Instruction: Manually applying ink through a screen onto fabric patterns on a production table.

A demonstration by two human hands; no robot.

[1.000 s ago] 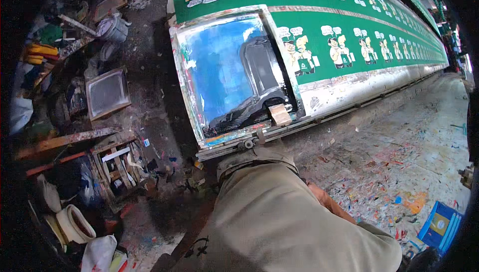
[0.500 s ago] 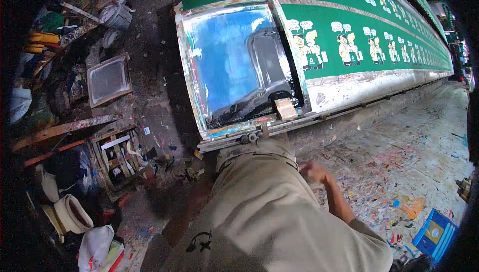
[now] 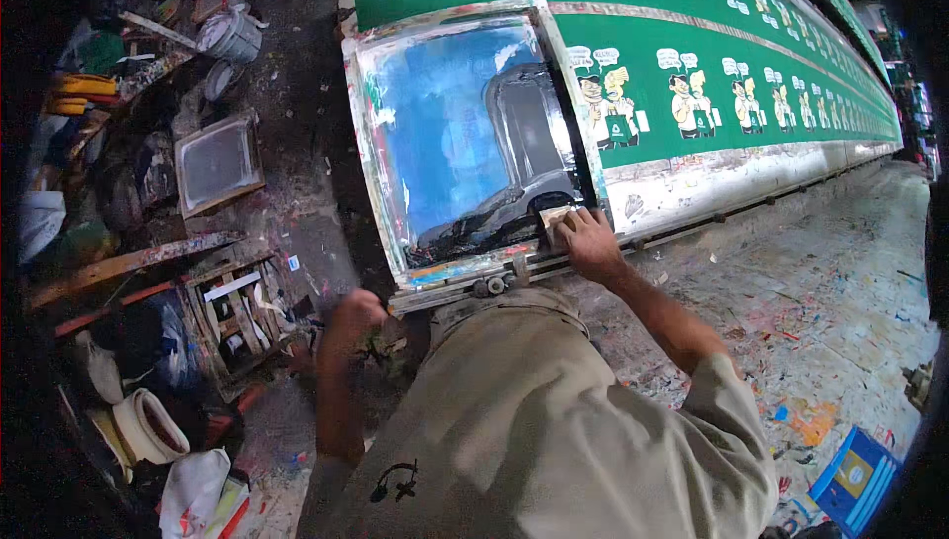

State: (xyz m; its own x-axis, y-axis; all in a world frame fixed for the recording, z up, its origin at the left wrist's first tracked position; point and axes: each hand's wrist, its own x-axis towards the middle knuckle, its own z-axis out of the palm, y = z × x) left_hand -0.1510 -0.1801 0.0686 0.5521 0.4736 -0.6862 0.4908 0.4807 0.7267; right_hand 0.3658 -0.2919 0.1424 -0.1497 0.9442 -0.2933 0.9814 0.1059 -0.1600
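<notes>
Pinching the tan rectangular wooden block (image 3: 553, 226) by the white tabletop's (image 3: 712, 183) near edge: right hand (image 3: 590, 244). Left hand (image 3: 358, 313): blurred; finger state indeterminate.

Left head-worn fisheye view, facing downward, close, very wide

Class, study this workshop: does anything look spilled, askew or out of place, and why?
Yes. Coloured flecks, probably paint, litter the floor at right, with a larger orange patch, as if spilled. A blue packet lies askew at lower right, seemingly dropped. Colourful smears stain the frame.
</notes>
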